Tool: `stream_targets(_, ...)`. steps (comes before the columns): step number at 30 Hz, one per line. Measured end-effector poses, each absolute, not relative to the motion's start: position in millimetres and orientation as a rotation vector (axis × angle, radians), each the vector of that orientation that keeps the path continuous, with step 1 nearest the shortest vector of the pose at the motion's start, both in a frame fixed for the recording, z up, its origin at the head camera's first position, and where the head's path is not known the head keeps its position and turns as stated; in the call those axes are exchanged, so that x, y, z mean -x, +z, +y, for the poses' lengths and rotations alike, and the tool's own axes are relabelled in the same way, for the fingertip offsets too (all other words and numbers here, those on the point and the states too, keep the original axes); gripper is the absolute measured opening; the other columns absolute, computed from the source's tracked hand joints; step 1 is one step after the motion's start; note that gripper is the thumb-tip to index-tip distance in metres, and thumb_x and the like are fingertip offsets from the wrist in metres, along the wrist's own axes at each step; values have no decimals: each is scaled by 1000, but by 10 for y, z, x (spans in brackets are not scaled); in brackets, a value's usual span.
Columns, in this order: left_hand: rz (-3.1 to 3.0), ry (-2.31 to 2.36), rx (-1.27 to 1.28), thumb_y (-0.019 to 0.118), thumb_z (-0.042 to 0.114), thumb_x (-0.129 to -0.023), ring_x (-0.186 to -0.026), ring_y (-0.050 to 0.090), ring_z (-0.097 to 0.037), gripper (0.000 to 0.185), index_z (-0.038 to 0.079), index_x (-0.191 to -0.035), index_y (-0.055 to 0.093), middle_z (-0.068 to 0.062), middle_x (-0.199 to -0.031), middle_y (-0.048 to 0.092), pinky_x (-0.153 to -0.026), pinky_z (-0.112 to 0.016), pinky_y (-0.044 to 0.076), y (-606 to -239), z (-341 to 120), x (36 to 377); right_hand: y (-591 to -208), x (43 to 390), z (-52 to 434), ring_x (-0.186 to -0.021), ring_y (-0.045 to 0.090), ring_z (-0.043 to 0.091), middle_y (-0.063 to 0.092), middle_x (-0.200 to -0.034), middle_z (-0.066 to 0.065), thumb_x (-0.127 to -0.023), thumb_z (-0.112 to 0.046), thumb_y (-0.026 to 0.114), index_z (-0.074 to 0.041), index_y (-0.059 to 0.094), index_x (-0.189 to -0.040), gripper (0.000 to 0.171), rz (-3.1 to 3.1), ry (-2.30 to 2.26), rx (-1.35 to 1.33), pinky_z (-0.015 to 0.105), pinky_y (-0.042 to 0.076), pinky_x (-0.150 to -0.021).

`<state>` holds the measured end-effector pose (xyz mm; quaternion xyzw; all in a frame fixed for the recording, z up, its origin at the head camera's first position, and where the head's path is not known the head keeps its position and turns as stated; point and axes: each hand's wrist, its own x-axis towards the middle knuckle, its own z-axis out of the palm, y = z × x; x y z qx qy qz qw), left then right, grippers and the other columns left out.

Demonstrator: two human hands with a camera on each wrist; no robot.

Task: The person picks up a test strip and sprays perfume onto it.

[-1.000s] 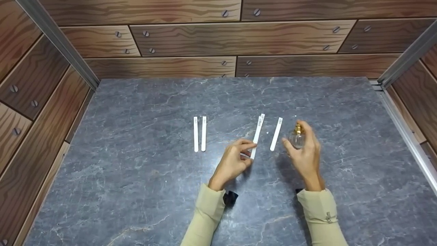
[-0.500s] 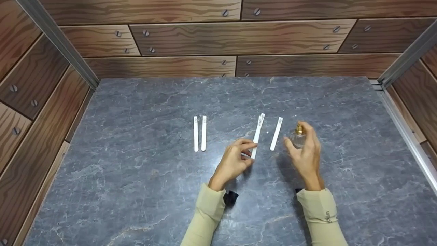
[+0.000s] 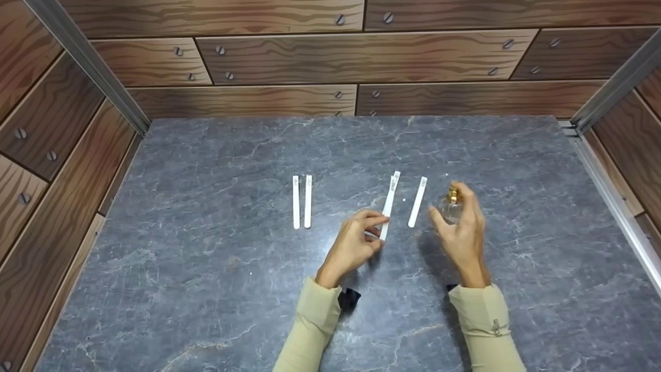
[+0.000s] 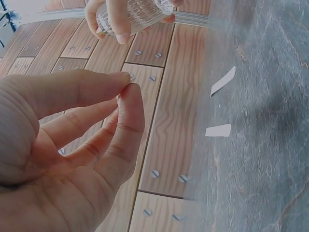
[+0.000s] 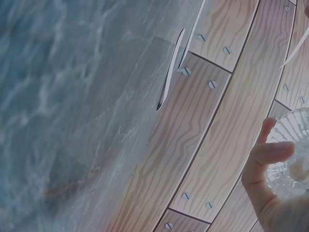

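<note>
Left hand [image 3: 356,240] pinching a flimsy paper strip [image 3: 390,199] by its near end, right hand [image 3: 465,230] wrapped round a slick, breakable glass bottle [image 3: 449,206].

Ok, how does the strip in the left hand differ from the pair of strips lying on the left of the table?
The held strip is pinched at its near end by the left hand; the pair of strips is untouched. The held strip slants toward the glass bottle in the right hand; the pair lies side by side, pointing straight away. Both are narrow, white, with small print at the far end.
</note>
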<state>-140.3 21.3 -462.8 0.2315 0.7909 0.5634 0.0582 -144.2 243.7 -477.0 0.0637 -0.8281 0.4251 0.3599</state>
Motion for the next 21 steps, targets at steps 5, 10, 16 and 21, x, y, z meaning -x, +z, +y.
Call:
stream_targets(5, 2399, 1722, -699, 65, -21, -83, -95, 68, -26, 43, -14, -125, 64, -18, -125, 61, -80, -18, 56, -4628, 209, 1416, -4751, 1463, 2443, -94, 60, 39, 63, -107, 30, -76, 10, 79, 7, 54, -126, 55, -2128, 1087, -161, 42, 47, -86)
stream_targets(10, 2387, 1714, -680, 63, -19, -85, -98, 67, -27, 44, -13, -128, 63, -18, -128, 60, -82, -19, 56, -4653, 184, 1441, -4728, 1461, 2434, -95, 59, 38, 64, -107, 28, -76, 10, 81, 5, 55, -129, 59, -2113, 1103, -140, 38, 46, -86)
stream_targets(16, 2367, 1713, -591, 66, -17, -85, -102, 67, -30, 46, -11, -131, 61, -18, -133, 58, -82, -21, 56, -4709, 151, 1490, -4745, 1448, 2434, -97, 59, 35, 65, -107, 26, -75, 10, 83, 5, 57, -129, 60, -2085, 1118, -132, 32, 44, -89)
stream_targets(21, 2351, 1703, -537, 69, -19, -80, -102, 66, -30, 51, -12, -131, 61, -17, -133, 57, -79, -21, 57, -4751, 146, 1534, -4746, 1450, 2442, -97, 58, 33, 65, -107, 27, -73, 11, 84, 7, 58, -127, 61, -2040, 1133, -138, 26, 42, -91)
